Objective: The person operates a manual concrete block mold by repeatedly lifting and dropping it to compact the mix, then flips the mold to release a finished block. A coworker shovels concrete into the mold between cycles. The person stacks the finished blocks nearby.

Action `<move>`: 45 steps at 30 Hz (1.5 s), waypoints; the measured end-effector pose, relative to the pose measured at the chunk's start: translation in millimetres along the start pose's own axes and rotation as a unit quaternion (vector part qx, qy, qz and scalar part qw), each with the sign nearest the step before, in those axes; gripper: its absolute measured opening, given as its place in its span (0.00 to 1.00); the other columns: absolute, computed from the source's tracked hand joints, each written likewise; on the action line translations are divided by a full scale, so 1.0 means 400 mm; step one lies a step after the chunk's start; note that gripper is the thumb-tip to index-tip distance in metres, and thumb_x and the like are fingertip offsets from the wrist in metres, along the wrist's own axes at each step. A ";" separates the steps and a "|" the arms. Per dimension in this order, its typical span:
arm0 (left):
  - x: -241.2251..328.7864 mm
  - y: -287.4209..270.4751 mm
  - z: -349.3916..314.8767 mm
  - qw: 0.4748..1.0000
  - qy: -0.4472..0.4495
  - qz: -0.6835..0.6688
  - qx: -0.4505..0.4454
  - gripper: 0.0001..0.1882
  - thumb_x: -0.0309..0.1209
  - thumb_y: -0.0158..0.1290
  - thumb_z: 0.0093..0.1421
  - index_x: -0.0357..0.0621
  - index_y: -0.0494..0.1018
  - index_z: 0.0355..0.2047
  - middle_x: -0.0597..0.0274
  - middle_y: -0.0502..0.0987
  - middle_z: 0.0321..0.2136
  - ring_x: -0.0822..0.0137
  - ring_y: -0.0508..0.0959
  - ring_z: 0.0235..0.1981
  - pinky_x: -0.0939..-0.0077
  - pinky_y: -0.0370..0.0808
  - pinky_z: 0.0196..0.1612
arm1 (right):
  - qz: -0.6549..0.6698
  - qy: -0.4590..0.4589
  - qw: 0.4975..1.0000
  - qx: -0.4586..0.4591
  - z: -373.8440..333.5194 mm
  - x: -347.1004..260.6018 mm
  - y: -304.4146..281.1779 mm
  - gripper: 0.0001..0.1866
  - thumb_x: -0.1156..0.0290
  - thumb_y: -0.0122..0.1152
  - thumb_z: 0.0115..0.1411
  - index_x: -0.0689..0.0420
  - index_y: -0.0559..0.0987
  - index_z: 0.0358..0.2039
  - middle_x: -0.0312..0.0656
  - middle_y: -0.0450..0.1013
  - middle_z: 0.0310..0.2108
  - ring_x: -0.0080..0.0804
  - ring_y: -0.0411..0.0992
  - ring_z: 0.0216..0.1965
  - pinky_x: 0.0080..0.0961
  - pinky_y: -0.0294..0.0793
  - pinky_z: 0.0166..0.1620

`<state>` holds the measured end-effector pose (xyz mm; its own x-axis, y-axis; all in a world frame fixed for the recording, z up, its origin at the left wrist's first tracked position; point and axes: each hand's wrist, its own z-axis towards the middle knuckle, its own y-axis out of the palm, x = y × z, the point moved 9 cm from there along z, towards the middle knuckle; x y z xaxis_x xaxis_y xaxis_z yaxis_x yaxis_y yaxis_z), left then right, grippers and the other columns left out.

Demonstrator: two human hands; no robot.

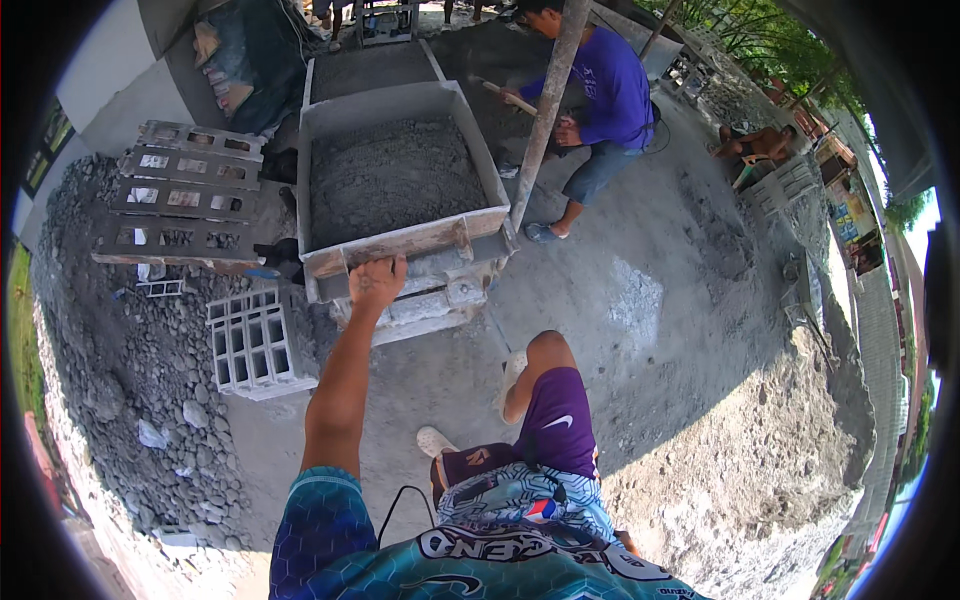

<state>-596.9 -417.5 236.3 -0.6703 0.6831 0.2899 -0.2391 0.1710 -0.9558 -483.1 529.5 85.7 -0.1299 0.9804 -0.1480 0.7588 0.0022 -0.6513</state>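
A large open box [480,222] with a worn, cement-smeared rim stands in front of me, filled with grey sandy mix [395,178]. At its near side my left hand [377,283] is closed on the front edge, with the arm stretched forward. The fingertips are partly hidden there. Under the box is a cement-crusted frame [430,308] with a round end at its right. My right hand does not show.
A co-worker in a purple shirt [612,85] holds a wooden handle [505,96] beside a slanting pole [550,105]. Hollow blocks [255,340] and stacked slabs [190,195] lie left, near gravel [190,420]. Another person [765,143] sits far right.
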 end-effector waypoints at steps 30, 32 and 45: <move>-0.063 -0.155 0.080 0.994 0.091 0.026 0.062 0.37 0.67 0.54 0.66 0.38 0.83 0.39 0.51 0.86 0.35 0.52 0.85 0.39 0.57 0.81 0.45 | -0.059 -0.527 0.760 0.376 0.461 -2.025 -0.727 0.16 0.59 0.62 0.67 0.61 0.86 0.34 0.51 0.83 0.35 0.53 0.81 0.39 0.45 0.76 0.54; -0.122 -0.155 0.047 0.990 0.092 0.045 0.098 0.36 0.66 0.57 0.65 0.39 0.83 0.32 0.55 0.85 0.29 0.55 0.86 0.33 0.60 0.82 0.38 | -0.036 -0.536 0.756 0.374 0.467 -2.062 -0.675 0.19 0.57 0.61 0.68 0.60 0.83 0.28 0.48 0.81 0.31 0.51 0.81 0.35 0.44 0.76 0.51; -0.172 -0.178 0.524 0.970 0.141 0.040 0.192 0.34 0.63 0.67 0.57 0.48 0.69 0.15 0.66 0.71 0.14 0.64 0.74 0.14 0.68 0.69 0.19 | -0.006 -0.506 0.724 0.469 0.724 -2.408 -0.901 0.15 0.60 0.64 0.54 0.51 0.78 0.13 0.39 0.73 0.15 0.39 0.73 0.17 0.35 0.74 0.32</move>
<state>-681.0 -625.4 294.5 -0.4923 0.8593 0.1389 -0.4740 -0.1309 -0.8708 -816.5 -472.7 247.6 -0.8940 0.3340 -0.2986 0.0481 -0.5910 -0.8052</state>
